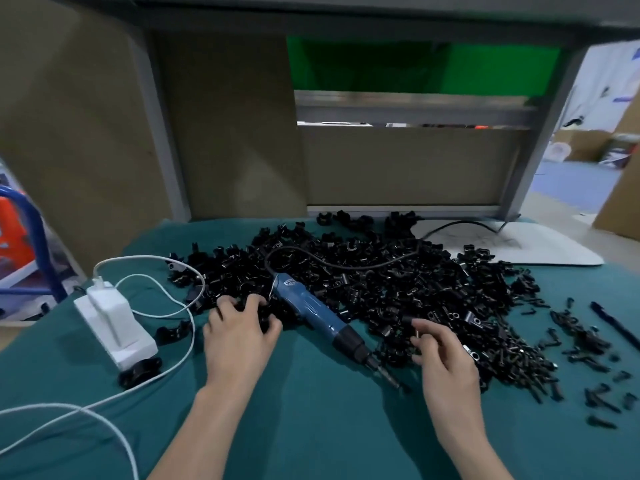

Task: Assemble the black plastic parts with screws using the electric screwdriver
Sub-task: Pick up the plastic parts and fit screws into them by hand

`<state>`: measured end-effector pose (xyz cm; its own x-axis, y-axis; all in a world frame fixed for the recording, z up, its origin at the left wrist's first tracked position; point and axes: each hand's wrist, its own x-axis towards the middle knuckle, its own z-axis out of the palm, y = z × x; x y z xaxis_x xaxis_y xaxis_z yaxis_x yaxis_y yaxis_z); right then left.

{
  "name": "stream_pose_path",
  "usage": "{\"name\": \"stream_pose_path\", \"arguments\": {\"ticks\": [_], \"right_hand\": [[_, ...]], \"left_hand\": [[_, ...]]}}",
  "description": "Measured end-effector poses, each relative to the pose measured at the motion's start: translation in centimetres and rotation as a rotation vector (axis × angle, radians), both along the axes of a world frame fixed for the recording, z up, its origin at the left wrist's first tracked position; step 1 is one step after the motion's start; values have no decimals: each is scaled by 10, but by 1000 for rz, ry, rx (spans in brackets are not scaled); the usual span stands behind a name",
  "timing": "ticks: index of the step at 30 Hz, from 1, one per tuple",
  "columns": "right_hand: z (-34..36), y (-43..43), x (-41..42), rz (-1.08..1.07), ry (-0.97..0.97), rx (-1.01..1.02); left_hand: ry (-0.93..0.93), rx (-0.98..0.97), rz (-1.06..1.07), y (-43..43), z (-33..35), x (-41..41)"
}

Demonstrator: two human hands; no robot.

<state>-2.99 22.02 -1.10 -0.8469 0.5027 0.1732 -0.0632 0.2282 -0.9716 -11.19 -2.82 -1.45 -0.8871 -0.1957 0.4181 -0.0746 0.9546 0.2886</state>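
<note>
Lying between hands, electric screwdriver (311, 310); left hand (239, 334) gripping black parts (398, 282), right hand (443, 358) pinching small black part (410, 320).

Bare left hand (239, 336) and bare right hand (446, 362), each on a bare forearm.

Seen from above: left forearm (194, 431) at 7 o'clock, right forearm (474, 441) at 5 o'clock, both uncovered from the lower edge of the view right up to the fingertips. Slim wrists, long slender fingers, knuckles faintly marked on the backs of both hands. Nails too blurred to judge. Soft shadow along the inner side of each arm.
</note>
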Motion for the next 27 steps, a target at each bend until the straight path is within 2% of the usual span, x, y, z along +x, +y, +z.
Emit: {"name": "stream_pose_path", "arguments": {"ticks": [8, 15, 17, 19, 20, 23, 24, 25, 27], "right_hand": [[-4, 2, -3, -5, 36, -9], [-6, 4, -5, 4, 45, -57], [-7, 5, -5, -1, 47, -67], [-7, 6, -5, 0, 49, -74], [-7, 6, -5, 4, 50, -78], [-7, 5, -5, 18, 52, -82], [-7, 5, -5, 24, 52, -83], [-7, 4, -5, 30, 51, -83], [-6, 5, -4, 36, 49, -86]], "left_hand": [[90, 97, -9, 0, 6, 4], [139, 269, 17, -1, 9, 7], [176, 513, -19, -3, 12, 6], [172, 898, -25, -5, 17, 2], [157, 1140, -24, -8, 21, 0], [58, 2048, -95, -15, 32, 0], [14, 2269, -124, -18, 34, 2], [-15, 2417, -150, -20, 34, 5], [-26, 2554, -207, -21, 35, 10]]}}
